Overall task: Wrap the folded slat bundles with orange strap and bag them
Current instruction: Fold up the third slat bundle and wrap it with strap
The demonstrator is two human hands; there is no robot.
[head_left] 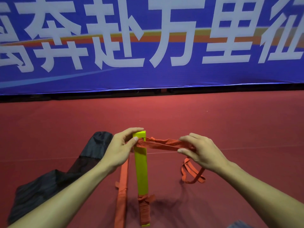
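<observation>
**Crosswise: strap drawn right, bundle pointing away from the body**

The thumb of the left hand (120,150) presses the orange strap (161,143) flat against the slat bundle (141,170) close to its far end. The other fingers of that hand curl over the top of the same end and grip it. The right hand (202,152) pinches the strap between its thumb and bent fingers (189,139), out to the right of the bundle. The strap therefore runs taut and nearly level from one hand to the other.

The yellow bundle's long axis runs away from the body, with its near end at the bottom of the view and its far end in the left hand. The strap crosses that axis at roughly a right angle and leaves on the right-hand side. Judging from this, the right hand is the one free to carry the next turn around the far end. The left thumb would have to pin the start so the turn does not slip.

Below the right hand, the slack tail (192,175) hangs down and loops on the red floor (213,120). The bundle's near end already carries an orange wrap (144,208). A second orange length (122,186) lies on the floor just left of the bundle. The black bag (92,150) lies further left, behind the left hand, and nothing is in it that I can see.
</observation>
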